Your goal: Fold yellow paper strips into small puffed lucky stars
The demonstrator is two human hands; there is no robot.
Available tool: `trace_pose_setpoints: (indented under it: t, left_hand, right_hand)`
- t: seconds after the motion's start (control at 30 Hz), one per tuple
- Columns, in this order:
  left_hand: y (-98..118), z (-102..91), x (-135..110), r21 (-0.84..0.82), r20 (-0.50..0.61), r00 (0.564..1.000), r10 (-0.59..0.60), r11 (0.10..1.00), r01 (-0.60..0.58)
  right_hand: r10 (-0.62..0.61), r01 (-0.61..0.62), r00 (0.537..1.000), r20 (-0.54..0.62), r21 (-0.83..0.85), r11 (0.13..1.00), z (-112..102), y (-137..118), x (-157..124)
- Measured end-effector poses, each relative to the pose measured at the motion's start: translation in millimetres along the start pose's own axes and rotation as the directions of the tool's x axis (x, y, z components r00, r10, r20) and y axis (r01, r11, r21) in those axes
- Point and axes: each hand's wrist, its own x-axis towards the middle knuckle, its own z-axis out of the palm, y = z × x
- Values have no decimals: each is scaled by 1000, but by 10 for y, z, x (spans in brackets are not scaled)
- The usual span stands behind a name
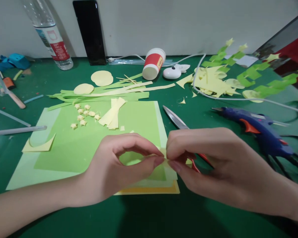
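Observation:
My left hand (124, 165) pinches one end of a small pale yellow paper strip (165, 158) between thumb and index finger. The thumb and curled fingers of my right hand (208, 165) grip the same strip close beside it, and the fingers hide most of the paper. Below them lie green paper sheets (139, 122). Several small folded paper stars (83, 122) rest on the sheets, next to a few short pale yellow strips (113, 114). Scissors (175, 118) with red handles lie partly under my right hand.
A blue glue gun (260, 129) lies at the right. Green and yellow paper strips (109, 92), a paper cup (154, 63) on its side and yellow scraps (213, 81) lie farther back. A bottle (54, 43) and a phone (90, 33) stand by the wall. A pen (21, 130) is at the left.

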Motion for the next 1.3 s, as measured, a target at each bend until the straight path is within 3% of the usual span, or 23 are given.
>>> trace_pose_setpoints:
  t: [0.33, 0.57, 0.7, 0.8, 1.0, 1.13, 1.3]
  left_hand:
    - [7, -8, -3, -65, 5, 998, -67, 996, 67]
    - [-18, -31, -18, -70, 82, 992, -101, 992, 107]
    - [-18, -63, 11, 23, 137, 987, -80, 997, 78]
    - [-18, -90, 39, 123, 230, 972, -49, 992, 21]
    - [-59, -133, 94, 210, 461, 887, 41, 966, -154]
    - [-76, -142, 101, 230, 452, 888, 83, 951, -206]
    - [-69, -146, 79, 272, 466, 884, 20, 948, -165]
  right_hand:
    - [1, -1, 1000, 4, 19, 1000, 6, 19, 6]
    - [56, -63, 995, 78, 96, 993, -1, 43, 25]
    - [61, -74, 993, 98, 138, 988, -27, 79, 32]
    - [75, -110, 975, 209, 156, 982, -54, 107, 54]
    - [110, -213, 924, 365, 253, 944, -76, 146, 95]
    - [157, -266, 914, 374, 262, 928, -83, 153, 90]
    - [212, -306, 895, 391, 196, 932, -56, 173, 116]
